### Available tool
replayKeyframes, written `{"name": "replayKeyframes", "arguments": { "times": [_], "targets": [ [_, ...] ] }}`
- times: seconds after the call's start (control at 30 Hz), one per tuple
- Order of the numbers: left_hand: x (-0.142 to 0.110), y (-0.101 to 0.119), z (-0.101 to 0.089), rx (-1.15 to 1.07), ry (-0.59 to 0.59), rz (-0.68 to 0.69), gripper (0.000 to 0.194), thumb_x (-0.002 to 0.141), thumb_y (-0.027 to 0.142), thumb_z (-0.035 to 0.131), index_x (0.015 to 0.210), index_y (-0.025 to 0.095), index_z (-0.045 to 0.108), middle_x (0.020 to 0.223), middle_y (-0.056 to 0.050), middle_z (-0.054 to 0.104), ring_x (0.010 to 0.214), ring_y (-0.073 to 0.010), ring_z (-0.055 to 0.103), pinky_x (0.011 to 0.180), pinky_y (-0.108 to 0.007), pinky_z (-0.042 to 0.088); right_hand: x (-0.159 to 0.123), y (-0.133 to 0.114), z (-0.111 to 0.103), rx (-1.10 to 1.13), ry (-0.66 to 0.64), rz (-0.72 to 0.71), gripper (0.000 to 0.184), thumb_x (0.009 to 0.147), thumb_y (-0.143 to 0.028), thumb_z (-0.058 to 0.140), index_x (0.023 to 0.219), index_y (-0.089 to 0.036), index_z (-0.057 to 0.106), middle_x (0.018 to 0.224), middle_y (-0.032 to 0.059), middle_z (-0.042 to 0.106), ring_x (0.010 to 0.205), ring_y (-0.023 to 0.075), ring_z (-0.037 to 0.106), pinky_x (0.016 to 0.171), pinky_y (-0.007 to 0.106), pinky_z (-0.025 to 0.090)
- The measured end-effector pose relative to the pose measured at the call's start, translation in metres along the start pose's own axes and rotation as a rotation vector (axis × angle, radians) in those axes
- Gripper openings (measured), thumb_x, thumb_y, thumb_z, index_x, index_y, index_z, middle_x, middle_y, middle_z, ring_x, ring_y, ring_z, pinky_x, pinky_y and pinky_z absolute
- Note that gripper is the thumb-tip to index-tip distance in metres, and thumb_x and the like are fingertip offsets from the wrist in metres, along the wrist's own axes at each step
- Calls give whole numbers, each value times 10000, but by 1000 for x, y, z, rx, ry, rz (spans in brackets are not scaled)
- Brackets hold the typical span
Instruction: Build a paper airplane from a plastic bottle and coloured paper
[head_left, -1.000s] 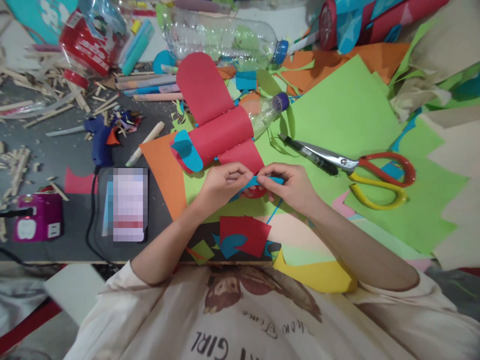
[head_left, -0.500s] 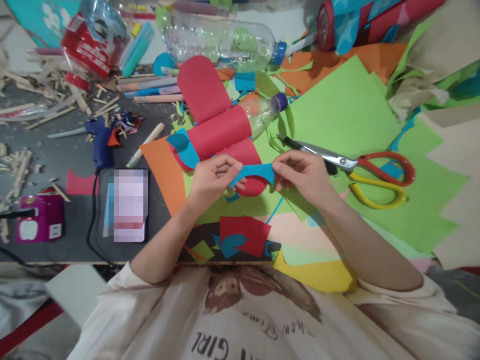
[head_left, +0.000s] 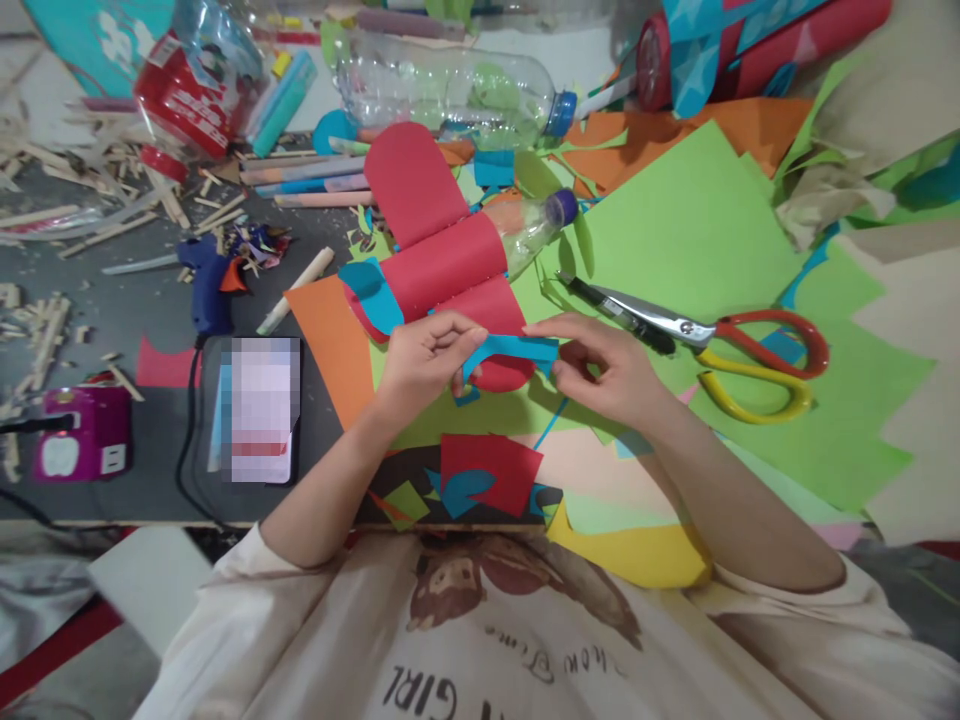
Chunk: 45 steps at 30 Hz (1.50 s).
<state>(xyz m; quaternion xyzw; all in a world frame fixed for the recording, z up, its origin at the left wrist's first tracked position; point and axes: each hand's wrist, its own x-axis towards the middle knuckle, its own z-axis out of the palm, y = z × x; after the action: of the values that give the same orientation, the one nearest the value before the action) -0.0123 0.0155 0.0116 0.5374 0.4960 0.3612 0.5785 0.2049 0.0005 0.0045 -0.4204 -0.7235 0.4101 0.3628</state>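
A blue paper strip (head_left: 514, 349) is stretched between my two hands just above the table. My left hand (head_left: 427, 360) pinches its left end with curled fingers. My right hand (head_left: 600, 365) pinches its right end between thumb and forefinger. Right behind the strip lies a plastic bottle plane (head_left: 450, 255) with red paper wings, a blue tail piece and a purple cap. The strip sits over the plane's near red wing.
Red and yellow scissors (head_left: 720, 345) and a black cutter lie right of my hands on green paper (head_left: 675, 230). A blue glue gun (head_left: 206, 285), a phone (head_left: 259, 410) and a pink box (head_left: 75, 440) are at left. Paper scraps, wood sticks and bottles crowd the back.
My hands lifted the blue strip off the paper and pulled it out flat, then shifted it slightly right over the red wing. The plane stayed put.
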Motion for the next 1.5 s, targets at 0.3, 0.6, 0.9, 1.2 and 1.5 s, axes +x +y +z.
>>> {"name": "replayKeyframes", "arguments": {
  "times": [0.3,0.6,0.9,1.2,1.5],
  "targets": [
    [-2,-2,0,12,-23,11,399,772,545,698,668,174,597,504,41,562,361,-58,492,366,-170,404,0,-1,5,-169,79,-119,168,868,-206,570,916,-268,718,881,46,749,706,160,647,617,289,476],
    [-12,-9,11,-27,10,61,548,767,556,718,1152,254,472,678,55,596,460,-101,616,457,-207,508,-8,-15,26,-129,324,66,184,880,-279,582,707,-229,542,559,-41,488,459,96,392,457,258,299],
    [-11,-13,12,133,123,335,111,889,288,565,851,211,636,830,-3,677,544,-60,553,506,-190,464,-6,-16,36,192,11,339,324,827,-385,608,613,-225,426,519,-70,333,483,88,314,492,261,270],
    [-11,-10,18,130,154,210,133,793,264,563,887,192,623,922,-7,685,527,-42,465,512,-185,431,-2,-17,15,244,101,383,146,819,-354,631,792,-228,563,721,-17,616,492,92,462,453,238,378],
    [-6,-12,16,142,161,158,222,763,259,575,976,206,613,896,-5,670,639,-70,564,598,-183,494,-56,-21,-49,-494,249,397,227,887,-438,570,794,-237,624,585,21,630,474,162,572,458,283,430]
  ]
}}
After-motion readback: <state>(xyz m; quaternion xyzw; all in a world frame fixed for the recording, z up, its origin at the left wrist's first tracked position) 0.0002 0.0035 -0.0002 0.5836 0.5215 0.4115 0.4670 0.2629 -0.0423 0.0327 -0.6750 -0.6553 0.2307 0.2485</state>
